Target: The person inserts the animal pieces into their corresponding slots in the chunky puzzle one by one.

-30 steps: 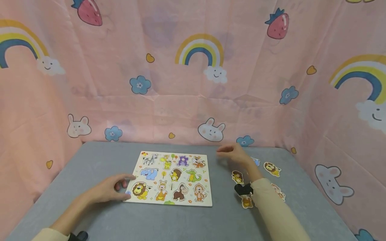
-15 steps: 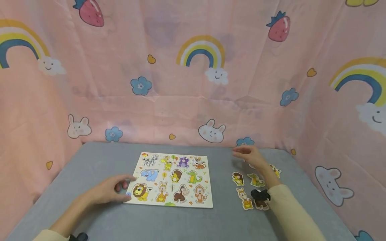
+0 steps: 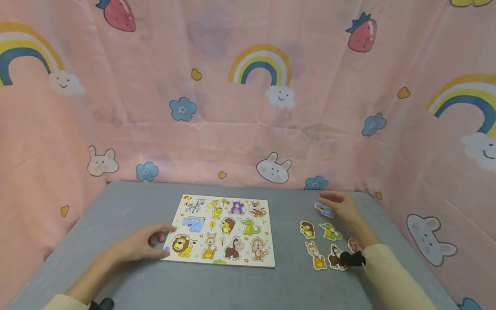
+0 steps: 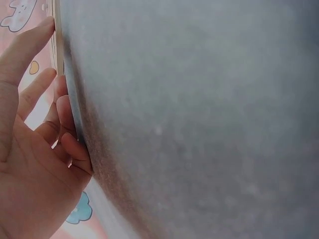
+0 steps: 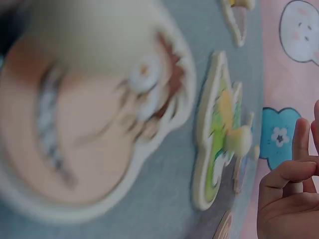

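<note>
A white animal puzzle board (image 3: 240,239) lies on the grey table, with pictures in rows. My left hand (image 3: 137,243) rests at its left edge, thumb and forefinger tips touching the rim; the left wrist view shows the other fingers (image 4: 65,114) loosely bent. Over the far right of the table is my right hand (image 3: 342,206), fingers relaxed and nothing visible in them, beside the elephant piece (image 3: 323,210). Nearer lie the hedgehog piece (image 3: 307,230), crocodile piece (image 3: 330,231), kangaroo piece (image 3: 315,256) and gorilla piece (image 3: 336,257). The right wrist strap and sleeve partly cover the monkey piece (image 3: 354,245).
A knob stands up from the crocodile piece (image 5: 214,139) in the right wrist view. Behind the table (image 3: 128,202) hangs a pink patterned cloth (image 3: 217,142), which also encloses both sides.
My right hand has moved right, from near the board's far right corner to beside the elephant piece. The nearer pieces have come into view and the lion is now hidden. My left hand stays put.
</note>
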Available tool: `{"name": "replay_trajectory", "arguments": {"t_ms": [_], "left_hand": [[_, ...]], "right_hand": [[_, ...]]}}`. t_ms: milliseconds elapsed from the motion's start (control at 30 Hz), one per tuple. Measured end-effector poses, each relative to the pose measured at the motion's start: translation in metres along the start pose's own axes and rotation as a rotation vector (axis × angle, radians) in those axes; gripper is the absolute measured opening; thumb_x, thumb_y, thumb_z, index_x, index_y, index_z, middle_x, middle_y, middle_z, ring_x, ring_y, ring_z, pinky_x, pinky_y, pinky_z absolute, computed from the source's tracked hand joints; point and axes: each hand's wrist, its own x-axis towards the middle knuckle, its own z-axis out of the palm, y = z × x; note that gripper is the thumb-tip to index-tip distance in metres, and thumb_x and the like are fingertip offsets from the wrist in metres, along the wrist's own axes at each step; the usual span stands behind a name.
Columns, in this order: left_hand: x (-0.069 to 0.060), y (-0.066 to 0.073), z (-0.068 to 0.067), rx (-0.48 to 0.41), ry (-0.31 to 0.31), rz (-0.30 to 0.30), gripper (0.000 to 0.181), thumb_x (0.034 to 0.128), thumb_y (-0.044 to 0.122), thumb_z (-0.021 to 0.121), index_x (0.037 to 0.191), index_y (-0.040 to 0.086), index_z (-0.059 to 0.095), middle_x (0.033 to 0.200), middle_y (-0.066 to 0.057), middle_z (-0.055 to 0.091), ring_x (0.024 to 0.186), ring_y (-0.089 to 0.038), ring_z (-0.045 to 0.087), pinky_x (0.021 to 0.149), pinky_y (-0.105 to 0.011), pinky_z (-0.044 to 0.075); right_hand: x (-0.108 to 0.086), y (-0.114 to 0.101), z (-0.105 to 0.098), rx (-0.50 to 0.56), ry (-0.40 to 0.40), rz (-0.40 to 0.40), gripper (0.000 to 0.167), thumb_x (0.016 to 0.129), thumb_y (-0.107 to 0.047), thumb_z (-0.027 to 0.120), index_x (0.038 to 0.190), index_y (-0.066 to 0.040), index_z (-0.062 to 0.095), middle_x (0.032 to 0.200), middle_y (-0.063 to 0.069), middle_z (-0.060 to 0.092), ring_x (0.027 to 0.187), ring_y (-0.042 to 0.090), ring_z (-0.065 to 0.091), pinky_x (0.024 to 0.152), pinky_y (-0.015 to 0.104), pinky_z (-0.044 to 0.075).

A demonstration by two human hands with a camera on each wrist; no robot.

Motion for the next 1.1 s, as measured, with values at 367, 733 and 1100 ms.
{"name": "replay_trajectory", "arguments": {"t_ms": [367, 733, 1100], "left_hand": [[0.001, 0.002, -0.001, -0.004, 0.002, 0.020, 0.059, 0.0832, 0.023, 0.086, 0.131, 0.000, 0.061, 0.092, -0.002, 0.051, 0.076, -0.013, 0.046, 0.068, -0.028, 0.038], [0.002, -0.001, -0.002, -0.004, 0.010, 0.024, 0.057, 0.0825, 0.023, 0.087, 0.129, 0.001, 0.062, 0.092, -0.001, 0.051, 0.075, -0.013, 0.046, 0.067, -0.028, 0.039], [0.001, 0.000, -0.001, 0.001, -0.003, 0.005, 0.059, 0.0828, 0.025, 0.087, 0.130, 0.002, 0.061, 0.092, -0.001, 0.051, 0.075, -0.012, 0.046, 0.067, -0.028, 0.038]], "right_hand": [[-0.007, 0.008, -0.012, -0.122, 0.001, -0.041, 0.050, 0.096, -0.022, 0.075, 0.131, 0.010, 0.061, 0.131, 0.027, 0.059, 0.128, 0.044, 0.047, 0.100, 0.062, 0.037], [-0.001, 0.016, -0.017, -0.180, -0.033, -0.044, 0.047, 0.093, -0.017, 0.077, 0.128, 0.012, 0.062, 0.128, 0.029, 0.061, 0.128, 0.050, 0.046, 0.101, 0.065, 0.035], [0.004, 0.021, -0.014, -0.206, -0.039, 0.000, 0.046, 0.092, -0.018, 0.079, 0.125, 0.011, 0.065, 0.123, 0.027, 0.064, 0.120, 0.047, 0.053, 0.097, 0.059, 0.042]]}}
